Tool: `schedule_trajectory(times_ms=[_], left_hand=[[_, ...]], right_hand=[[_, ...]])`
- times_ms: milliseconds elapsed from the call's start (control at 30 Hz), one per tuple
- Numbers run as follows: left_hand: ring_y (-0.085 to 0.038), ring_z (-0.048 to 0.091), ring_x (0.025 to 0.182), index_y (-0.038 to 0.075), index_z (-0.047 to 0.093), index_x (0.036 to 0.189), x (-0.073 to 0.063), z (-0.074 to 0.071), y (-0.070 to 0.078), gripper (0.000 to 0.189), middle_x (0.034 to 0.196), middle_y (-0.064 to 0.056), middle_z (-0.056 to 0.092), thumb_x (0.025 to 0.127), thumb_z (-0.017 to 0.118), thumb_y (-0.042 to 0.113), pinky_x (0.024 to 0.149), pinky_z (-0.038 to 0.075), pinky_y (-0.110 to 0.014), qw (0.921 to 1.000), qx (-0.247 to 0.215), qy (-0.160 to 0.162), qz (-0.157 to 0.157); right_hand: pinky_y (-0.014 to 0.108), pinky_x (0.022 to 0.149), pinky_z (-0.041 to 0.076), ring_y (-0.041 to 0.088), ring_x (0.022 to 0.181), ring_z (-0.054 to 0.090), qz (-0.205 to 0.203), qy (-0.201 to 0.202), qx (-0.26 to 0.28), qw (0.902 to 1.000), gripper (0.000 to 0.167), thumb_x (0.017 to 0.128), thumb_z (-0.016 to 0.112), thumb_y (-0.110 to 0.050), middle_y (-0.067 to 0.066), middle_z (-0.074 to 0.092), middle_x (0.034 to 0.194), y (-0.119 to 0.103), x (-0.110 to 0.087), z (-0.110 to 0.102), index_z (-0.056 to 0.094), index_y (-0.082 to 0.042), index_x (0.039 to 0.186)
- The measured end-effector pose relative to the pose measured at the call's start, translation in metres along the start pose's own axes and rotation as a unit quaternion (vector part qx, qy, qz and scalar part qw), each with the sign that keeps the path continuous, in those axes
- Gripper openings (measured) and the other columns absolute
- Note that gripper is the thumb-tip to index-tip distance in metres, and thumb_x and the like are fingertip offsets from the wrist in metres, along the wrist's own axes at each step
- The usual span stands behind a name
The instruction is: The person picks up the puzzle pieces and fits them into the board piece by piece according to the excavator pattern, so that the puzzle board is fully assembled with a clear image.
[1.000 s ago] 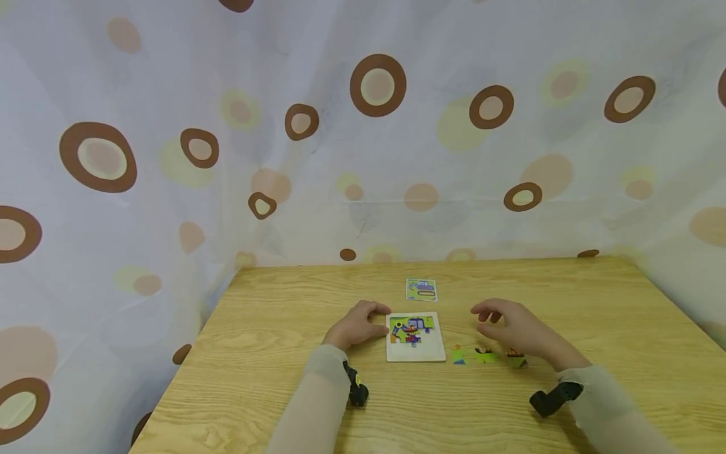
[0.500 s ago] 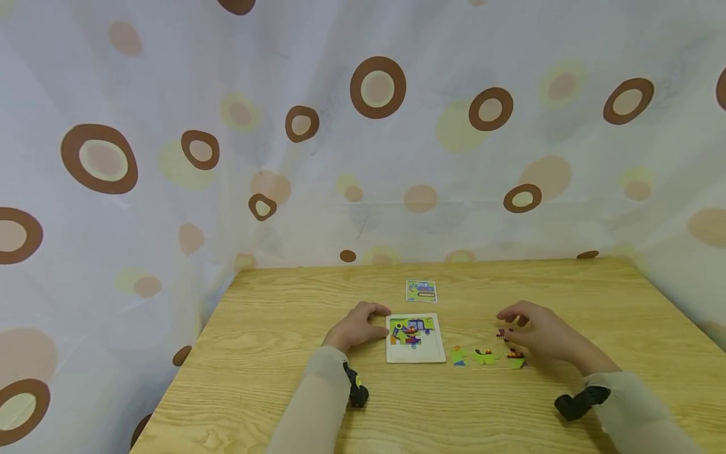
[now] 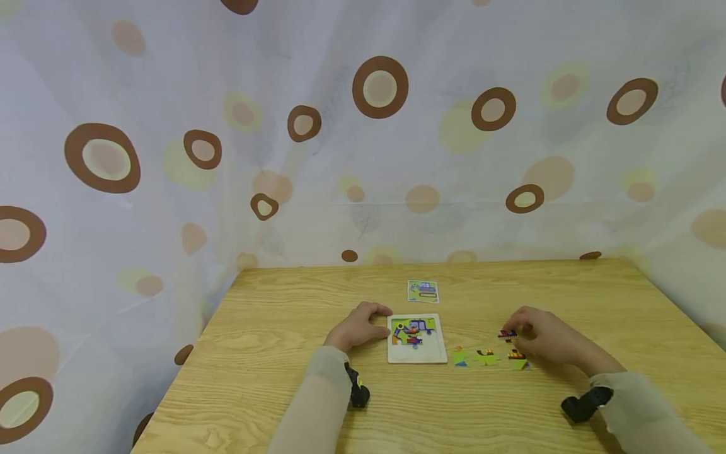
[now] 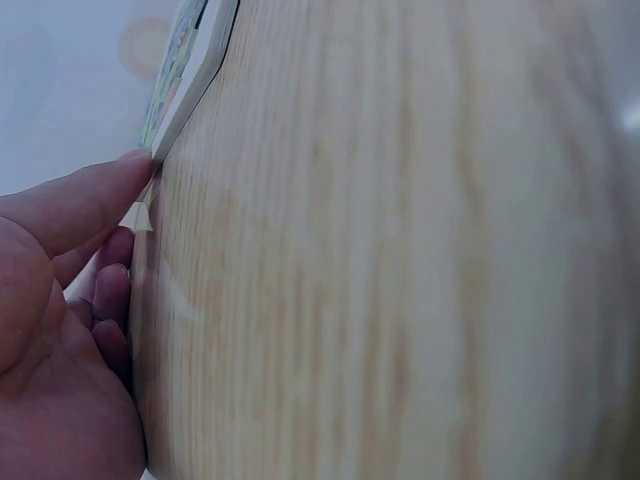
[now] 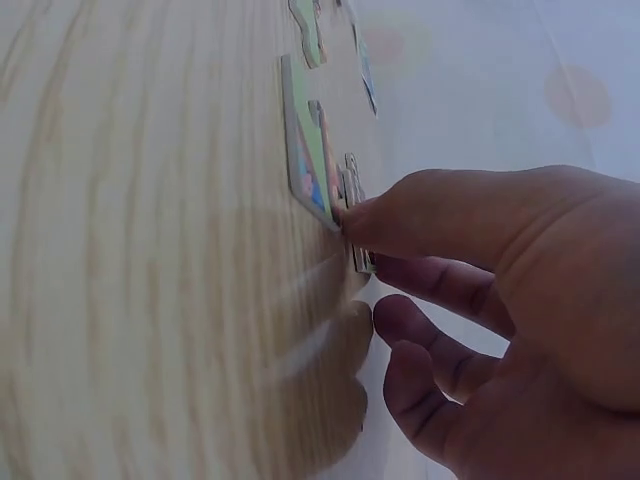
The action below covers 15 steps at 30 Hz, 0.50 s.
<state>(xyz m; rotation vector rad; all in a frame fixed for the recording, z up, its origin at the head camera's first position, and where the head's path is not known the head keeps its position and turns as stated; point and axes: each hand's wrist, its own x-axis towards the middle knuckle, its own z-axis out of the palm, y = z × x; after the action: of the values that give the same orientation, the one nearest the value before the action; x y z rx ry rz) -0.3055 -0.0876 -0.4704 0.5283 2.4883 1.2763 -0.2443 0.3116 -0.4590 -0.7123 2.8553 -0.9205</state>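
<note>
A white-framed jigsaw puzzle board (image 3: 418, 354) lies on the table, partly filled with a picture of a blue digger. My left hand (image 3: 357, 326) rests at its left side, thumb at the edge and index finger by the upper corner. In the left wrist view the left thumb (image 4: 95, 200) meets the frame's edge. To the right, my right hand (image 3: 541, 334) pinches a dark striped puzzle piece (image 3: 505, 335) between thumb and fingers. Just below lie a green piece with a red-orange top (image 3: 517, 359), another green piece (image 3: 486, 358) and a green-and-blue piece (image 3: 460, 357).
A small picture card (image 3: 423, 291) showing a blue digger lies behind the board. The wooden table (image 3: 283, 309) reaches back to a pale curtain (image 3: 317, 170) with brown rings. Black wrist cameras are strapped to both forearms.
My right hand has moved right and down, away from the board's side, onto the dark striped piece, which its fingers now pinch. The left hand stays beside the board.
</note>
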Motion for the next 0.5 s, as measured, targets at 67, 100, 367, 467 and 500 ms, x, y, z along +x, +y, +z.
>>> schedule_trajectory(times_ms=[67, 100, 367, 467, 500], left_hand=[[-0.031, 0.036, 0.136, 0.012, 0.065, 0.126, 0.0007, 0.0004, -0.0006, 0.034, 0.141, -0.011, 0.045, 0.092, 0.071, 0.012, 0.111, 0.03, -0.048, 1.0, 0.002, 0.0, 0.0], [-0.031, 0.036, 0.136, 0.011, 0.065, 0.126, 0.0009, 0.0006, -0.0008, 0.034, 0.141, -0.011, 0.045, 0.092, 0.071, 0.012, 0.111, 0.03, -0.048, 1.0, 0.002, 0.0, 0.0], [-0.032, 0.036, 0.136, 0.01, 0.065, 0.126, -0.0009, -0.0001, 0.0005, 0.035, 0.141, -0.011, 0.045, 0.092, 0.071, 0.012, 0.111, 0.03, -0.048, 1.0, 0.001, -0.001, 0.004], [-0.033, 0.037, 0.134, 0.009, 0.065, 0.126, -0.0024, -0.001, 0.0024, 0.034, 0.139, -0.012, 0.047, 0.092, 0.07, 0.012, 0.11, 0.032, -0.048, 0.9998, 0.016, 0.0, 0.015], [-0.033, 0.038, 0.134, 0.008, 0.065, 0.126, -0.0026, -0.0011, 0.0027, 0.034, 0.139, -0.013, 0.047, 0.092, 0.07, 0.011, 0.11, 0.032, -0.048, 0.9997, 0.018, -0.001, 0.018]], right_hand=[[0.028, 0.067, 0.047, 0.01, 0.08, 0.051, 0.002, -0.002, 0.001, 1.0, 0.023, 0.087, 0.072, -0.006, 0.001, 0.058, 0.104, 0.0012, 0.0003, -0.0001, 0.07, -0.009, 0.11], [0.028, 0.066, 0.047, 0.01, 0.08, 0.05, 0.001, -0.003, 0.003, 1.0, 0.023, 0.087, 0.072, -0.006, 0.001, 0.058, 0.104, 0.0017, 0.0004, -0.0001, 0.07, -0.009, 0.11], [0.028, 0.067, 0.048, 0.01, 0.08, 0.051, 0.004, -0.007, 0.017, 0.9998, 0.024, 0.088, 0.069, -0.006, 0.002, 0.059, 0.103, 0.0036, 0.0004, -0.0006, 0.07, -0.008, 0.112], [0.029, 0.068, 0.049, 0.01, 0.082, 0.052, 0.008, -0.008, 0.013, 0.9998, 0.025, 0.088, 0.07, -0.006, 0.002, 0.059, 0.103, 0.0039, 0.0002, -0.0011, 0.069, -0.007, 0.113], [0.029, 0.069, 0.049, 0.011, 0.083, 0.053, 0.011, -0.008, 0.013, 0.9998, 0.025, 0.088, 0.07, -0.007, 0.001, 0.06, 0.103, 0.0036, 0.0001, -0.0012, 0.069, -0.007, 0.113]])
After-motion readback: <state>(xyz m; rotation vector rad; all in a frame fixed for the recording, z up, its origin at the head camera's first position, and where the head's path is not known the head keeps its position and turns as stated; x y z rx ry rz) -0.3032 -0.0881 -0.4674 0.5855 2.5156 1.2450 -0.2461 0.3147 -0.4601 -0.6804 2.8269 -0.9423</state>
